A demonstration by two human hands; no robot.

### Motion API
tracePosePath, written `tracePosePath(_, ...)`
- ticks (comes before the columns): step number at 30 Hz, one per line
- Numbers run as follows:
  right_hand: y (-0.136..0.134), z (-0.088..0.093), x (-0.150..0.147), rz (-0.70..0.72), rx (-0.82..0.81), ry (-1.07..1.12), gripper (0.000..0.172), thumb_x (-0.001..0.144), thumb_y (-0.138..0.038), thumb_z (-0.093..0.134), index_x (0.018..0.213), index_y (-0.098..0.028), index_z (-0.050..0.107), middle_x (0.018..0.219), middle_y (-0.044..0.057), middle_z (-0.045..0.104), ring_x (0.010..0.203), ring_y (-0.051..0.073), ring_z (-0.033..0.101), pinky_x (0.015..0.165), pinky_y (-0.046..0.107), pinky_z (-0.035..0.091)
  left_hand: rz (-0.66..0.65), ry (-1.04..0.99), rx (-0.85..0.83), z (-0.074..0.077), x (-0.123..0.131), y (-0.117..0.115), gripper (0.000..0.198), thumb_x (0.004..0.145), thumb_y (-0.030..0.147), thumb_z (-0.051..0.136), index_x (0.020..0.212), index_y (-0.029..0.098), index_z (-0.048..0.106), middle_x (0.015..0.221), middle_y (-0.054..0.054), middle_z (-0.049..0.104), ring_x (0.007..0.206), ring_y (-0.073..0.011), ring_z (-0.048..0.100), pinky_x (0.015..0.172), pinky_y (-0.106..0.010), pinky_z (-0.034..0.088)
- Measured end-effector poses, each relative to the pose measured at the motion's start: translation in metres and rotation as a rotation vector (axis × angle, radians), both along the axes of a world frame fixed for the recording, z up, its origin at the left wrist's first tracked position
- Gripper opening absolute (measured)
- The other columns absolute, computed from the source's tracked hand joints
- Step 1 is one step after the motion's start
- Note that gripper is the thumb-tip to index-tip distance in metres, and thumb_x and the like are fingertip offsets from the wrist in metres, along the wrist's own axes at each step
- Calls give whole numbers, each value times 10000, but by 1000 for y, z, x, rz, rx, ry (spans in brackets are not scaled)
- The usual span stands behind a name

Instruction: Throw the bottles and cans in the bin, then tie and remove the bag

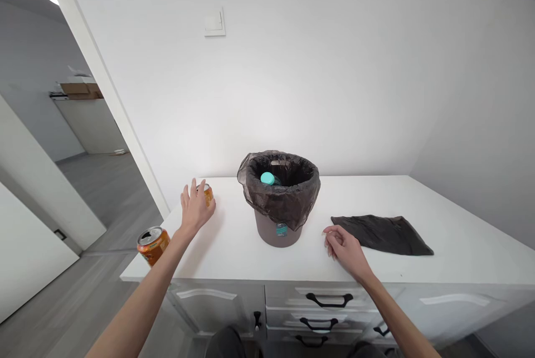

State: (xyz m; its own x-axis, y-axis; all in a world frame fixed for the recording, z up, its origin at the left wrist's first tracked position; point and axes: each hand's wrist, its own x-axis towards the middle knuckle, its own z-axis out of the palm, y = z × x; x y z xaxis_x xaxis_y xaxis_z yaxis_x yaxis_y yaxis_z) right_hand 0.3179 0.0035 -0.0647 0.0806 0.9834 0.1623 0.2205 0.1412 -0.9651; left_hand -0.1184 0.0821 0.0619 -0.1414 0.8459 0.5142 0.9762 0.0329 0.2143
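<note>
My left hand is at the back left of the white cabinet top, fingers spread around a small orange drink can. Part of that can is hidden behind the hand, and I cannot tell whether the fingers touch it. Beside my left forearm, near the left edge, stands a second orange can with its top opened. In the middle is a dark trash bin lined with a thin black bag; a bottle with a turquoise cap pokes up inside. My right hand rests with fingers loosely curled, nothing visible in them, beside a folded black plastic bag.
Behind the cabinet top rises a white wall with a light switch. Drawers with black handles are below the front edge. A doorway opens on the left, with a cardboard box in the room beyond.
</note>
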Motion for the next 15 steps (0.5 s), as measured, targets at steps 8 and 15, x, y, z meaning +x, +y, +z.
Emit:
tracePosePath(8,3,-2,1,5,1,25,220,886,-387,551,1003,-205,586,672,-26,626,513,138,550,514,270,429,7,152,-66,-25,-12,7,590,956,355,507,1509,157,456,1656,-179,373,1526,-477,291,1219,-636,271)
tracePosePath(15,3,-2,1,5,0,19,220,894,-387,548,1007,-201,583,656,-30,624,507,135,540,519,271,433,-45,142,107,-20,-3,-2,325,980,332,492,1236,151,578,1530,-239,487,1442,-385,461,1142,-533,423)
